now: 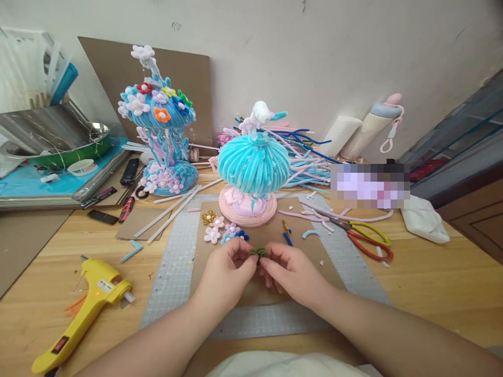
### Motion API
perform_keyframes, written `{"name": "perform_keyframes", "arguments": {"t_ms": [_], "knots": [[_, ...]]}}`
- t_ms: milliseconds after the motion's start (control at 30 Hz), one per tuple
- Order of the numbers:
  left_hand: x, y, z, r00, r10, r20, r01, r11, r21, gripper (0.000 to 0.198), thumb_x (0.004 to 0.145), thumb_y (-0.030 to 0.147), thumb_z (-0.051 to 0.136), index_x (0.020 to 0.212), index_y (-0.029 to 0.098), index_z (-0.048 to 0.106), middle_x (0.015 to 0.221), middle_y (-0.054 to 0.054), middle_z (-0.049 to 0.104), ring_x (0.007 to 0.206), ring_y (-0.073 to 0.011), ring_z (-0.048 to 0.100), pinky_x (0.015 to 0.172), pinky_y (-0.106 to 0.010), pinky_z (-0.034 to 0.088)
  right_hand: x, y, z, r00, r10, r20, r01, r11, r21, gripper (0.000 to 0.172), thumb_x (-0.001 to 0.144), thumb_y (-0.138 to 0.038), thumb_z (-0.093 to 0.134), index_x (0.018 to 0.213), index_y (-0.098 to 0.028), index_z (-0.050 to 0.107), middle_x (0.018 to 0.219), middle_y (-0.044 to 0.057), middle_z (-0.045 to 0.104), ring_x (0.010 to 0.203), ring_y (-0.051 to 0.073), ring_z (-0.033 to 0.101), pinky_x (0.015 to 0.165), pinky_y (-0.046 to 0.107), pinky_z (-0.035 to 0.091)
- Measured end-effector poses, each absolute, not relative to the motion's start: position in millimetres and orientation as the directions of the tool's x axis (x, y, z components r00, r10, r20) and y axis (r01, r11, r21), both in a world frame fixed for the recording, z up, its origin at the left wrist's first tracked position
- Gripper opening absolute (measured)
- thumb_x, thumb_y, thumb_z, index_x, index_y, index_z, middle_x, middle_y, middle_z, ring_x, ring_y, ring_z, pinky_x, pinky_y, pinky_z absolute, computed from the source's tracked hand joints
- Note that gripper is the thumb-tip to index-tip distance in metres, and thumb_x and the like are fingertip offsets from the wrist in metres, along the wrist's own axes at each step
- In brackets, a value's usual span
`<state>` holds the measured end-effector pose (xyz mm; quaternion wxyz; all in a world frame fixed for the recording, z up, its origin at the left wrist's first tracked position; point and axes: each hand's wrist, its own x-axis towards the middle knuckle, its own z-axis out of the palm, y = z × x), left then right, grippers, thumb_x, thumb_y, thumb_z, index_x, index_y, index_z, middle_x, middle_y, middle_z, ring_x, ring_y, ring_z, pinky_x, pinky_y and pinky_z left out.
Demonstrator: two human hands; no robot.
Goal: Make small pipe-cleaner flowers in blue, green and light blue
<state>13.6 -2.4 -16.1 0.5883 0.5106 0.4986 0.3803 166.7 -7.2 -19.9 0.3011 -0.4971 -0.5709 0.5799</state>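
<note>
Between the fingertips of both hands is a small dark green pipe-cleaner piece [258,252], bent into loops. My left hand [228,269] pinches its left side and my right hand [291,267] its right side, thumbs close together. Just beyond the left hand lie several pipe-cleaner flowers [212,234] in pink, gold and blue. A turquoise pipe-cleaner jellyfish lamp [254,163] on a round pink base stands behind the hands. Under them, a brown cardboard sheet [243,293] rests on a grey cutting mat [259,322].
A yellow glue gun [98,293] lies at the left. Scissors [365,238] with red and yellow handles are at the right, near a white tissue pack [424,220]. A second flowered jellyfish lamp [159,112] stands back left. Loose pipe cleaners [310,170] are piled behind.
</note>
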Motion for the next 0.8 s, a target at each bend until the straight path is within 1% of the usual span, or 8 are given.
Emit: {"name": "perform_keyframes", "arguments": {"t_ms": [133,300,367,467,567,633,733,800], "knots": [[13.0,-3.5,-18.0,0.224,0.954,-0.199,0.119,0.176,0.977,0.005,0.074,0.022,0.055,0.074,0.017,0.054,0.065,0.001,0.058,0.063,-0.0138,0.055,0.061,-0.025,0.043,166.6,-8.2,-19.1,-0.324,0.924,-0.205,0.277,-0.115,-0.954,0.019,0.085,-0.023,0.042,0.067,-0.018,0.049,0.052,-0.005,0.049,0.043,0.007,0.044,0.04,0.016,0.033],[13.7,-4.5,-18.2,0.226,0.954,-0.195,0.195,0.152,0.969,0.005,0.072,0.02,0.054,0.07,0.016,0.058,0.064,0.0,0.06,0.061,-0.0132,0.053,0.057,-0.023,0.04,166.3,-7.9,-21.0,-0.314,0.924,-0.218,0.333,-0.108,-0.937,0.018,0.08,-0.02,0.042,0.063,-0.018,0.046,0.051,-0.005,0.046,0.043,0.008,0.043,0.04,0.017,0.032],[15.2,-5.0,-16.4,0.208,0.956,-0.209,0.205,0.166,0.965,0.004,0.069,0.018,0.054,0.067,0.016,0.057,0.06,0.001,0.057,0.058,-0.0121,0.05,0.054,-0.023,0.038,166.3,-7.4,-21.8,-0.295,0.935,-0.196,0.373,-0.076,-0.925,0.018,0.076,-0.019,0.044,0.059,-0.018,0.044,0.049,-0.006,0.041,0.043,0.007,0.041,0.04,0.018,0.029],[18.2,-6.0,-13.7,0.195,0.952,-0.236,0.197,0.198,0.96,0.002,0.066,0.017,0.053,0.063,0.016,0.054,0.056,0.003,0.052,0.055,-0.0109,0.046,0.052,-0.022,0.034,165.9,-7.0,-22.3,-0.258,0.958,-0.121,0.437,0.004,-0.899,0.021,0.072,-0.017,0.044,0.052,-0.018,0.038,0.048,-0.006,0.033,0.046,0.007,0.033,0.042,0.019,0.023],[20.5,-7.0,-13.8,0.194,0.95,-0.242,0.205,0.202,0.958,0.005,0.066,0.018,0.053,0.062,0.016,0.052,0.055,0.004,0.05,0.054,-0.0103,0.044,0.051,-0.022,0.033,164.8,-7.5,-22.9,-0.23,0.972,-0.05,0.497,0.073,-0.865,0.023,0.07,-0.016,0.045,0.049,-0.018,0.034,0.05,-0.006,0.028,0.049,0.007,0.027,0.044,0.02,0.02],[20.8,-7.0,-15.5,0.196,0.952,-0.234,0.227,0.188,0.956,0.006,0.068,0.02,0.052,0.063,0.017,0.052,0.056,0.004,0.05,0.054,-0.0105,0.043,0.052,-0.022,0.032,163.9,-7.8,-23.0,-0.211,0.977,-0.031,0.535,0.089,-0.84,0.024,0.071,-0.016,0.045,0.05,-0.018,0.033,0.05,-0.006,0.028,0.05,0.007,0.027,0.044,0.02,0.02],[18.2,-5.4,-17.7,0.217,0.955,-0.2,0.262,0.14,0.955,0.005,0.07,0.02,0.05,0.065,0.017,0.051,0.058,0.003,0.05,0.057,-0.0115,0.044,0.053,-0.023,0.033,163.9,-7.2,-20.5,-0.22,0.974,-0.047,0.573,0.09,-0.814,0.025,0.074,-0.017,0.045,0.052,-0.018,0.033,0.05,-0.006,0.031,0.049,0.008,0.029,0.044,0.02,0.021],[14.8,-4.1,-17.1,0.243,0.958,-0.153,0.312,0.071,0.947,0.004,0.071,0.018,0.049,0.067,0.018,0.051,0.059,0.004,0.049,0.058,-0.0117,0.044,0.054,-0.023,0.033,165.5,-6.3,-16.5,-0.267,0.962,-0.055,0.586,0.117,-0.802,0.02,0.077,-0.019,0.046,0.058,-0.018,0.041,0.052,-0.005,0.039,0.05,0.008,0.035,0.045,0.02,0.025]]}}
